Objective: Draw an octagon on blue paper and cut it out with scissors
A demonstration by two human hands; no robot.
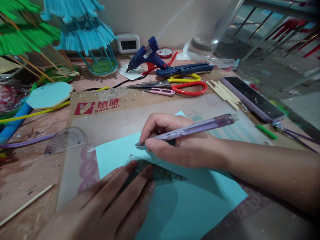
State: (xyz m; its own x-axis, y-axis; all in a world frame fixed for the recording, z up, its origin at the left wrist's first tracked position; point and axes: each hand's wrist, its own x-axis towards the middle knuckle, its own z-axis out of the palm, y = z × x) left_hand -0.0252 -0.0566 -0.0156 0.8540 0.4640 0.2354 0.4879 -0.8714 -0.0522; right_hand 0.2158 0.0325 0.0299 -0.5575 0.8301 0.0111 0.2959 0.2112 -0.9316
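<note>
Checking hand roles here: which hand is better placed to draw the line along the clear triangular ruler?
Probably the right hand: it grips the lilac mechanical pencil, tip at the clear triangular ruler. The left hand presses that ruler flat on the light blue paper sheet.

A pale lilac pen (197, 127) is showing in the right hand (180, 146), over light turquoise paper (190, 206). Under the left hand (112, 203) a clear set square (160, 171) is looking grey with dotted markings. Beyond the hands, red-and-yellow-handled scissors (185, 85) and a blue glue gun (146, 56) are lying on the pinkish table (27, 173).
</note>
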